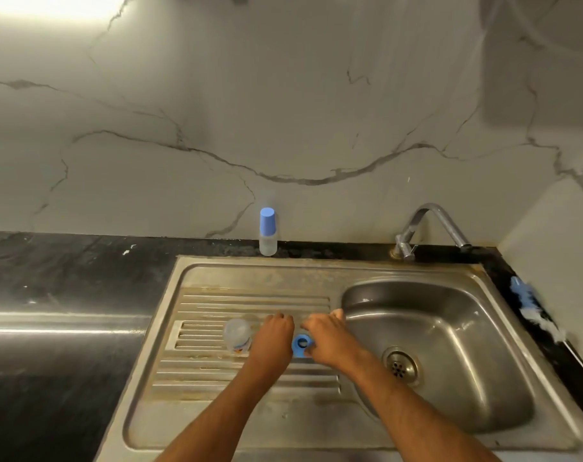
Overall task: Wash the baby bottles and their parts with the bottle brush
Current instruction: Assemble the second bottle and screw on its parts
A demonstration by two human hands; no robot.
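Note:
A clear baby bottle (238, 336) without its top lies on the ribbed drainboard (250, 301). Just right of it is my left hand (274, 336), knuckles up and fingers curled under; anything in them is hidden. A blue collar ring (301, 345) sits between my hands, hole facing up. My right hand (328, 338) touches the ring's right edge and seems to pinch it with thumb and curled fingers. A second bottle with a blue cap (267, 233) stands upright on the counter behind the sink. The blue and white bottle brush (533, 311) lies on the right counter strip.
The steel sink bowl (450, 345) with its drain (400, 366) is right of my hands. The tap (426, 228) stands at the back with no water running. Black counter (66, 311) stretches to the left, with a marble wall behind.

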